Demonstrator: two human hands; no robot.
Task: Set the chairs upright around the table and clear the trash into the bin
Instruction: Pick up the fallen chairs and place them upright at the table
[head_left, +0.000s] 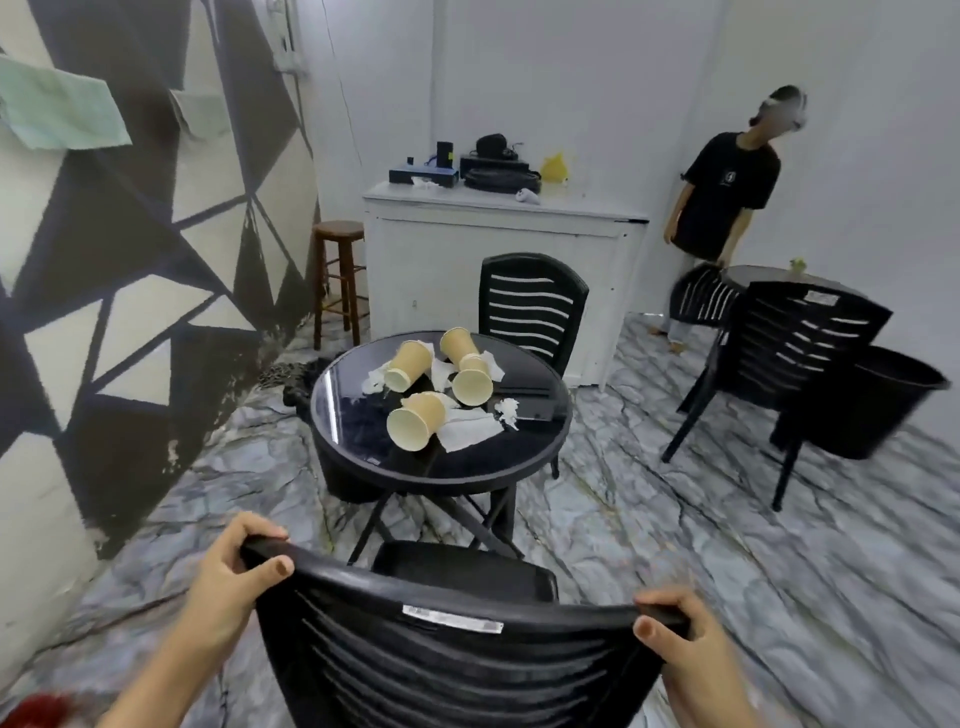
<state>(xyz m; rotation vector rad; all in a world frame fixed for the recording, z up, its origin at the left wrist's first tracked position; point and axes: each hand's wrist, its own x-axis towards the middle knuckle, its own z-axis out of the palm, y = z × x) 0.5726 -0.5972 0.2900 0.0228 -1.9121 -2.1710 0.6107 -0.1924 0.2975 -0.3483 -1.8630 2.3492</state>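
Note:
A black slatted plastic chair (447, 670) stands upright right in front of me, its seat toward the round black glass-topped table (363, 457). My left hand (234, 577) grips the left end of its top rail and my right hand (675, 639) grips the right end. Three tan paper cups lie tipped on the table: one at the back left (408, 366), one at the back right (467, 371), one in front (415, 421), among crumpled white napkins (467, 428). A second black chair (530, 306) stands upright behind the table. A black bin (862, 400) sits at the right.
Another black chair (789, 353) stands by a second round table (763, 273) at the right, where a person in a black shirt (727, 208) holds a fourth chair (701, 296). A white counter (498, 249) with electronics and a wooden stool (340, 280) stand at the back. The patterned wall runs along the left.

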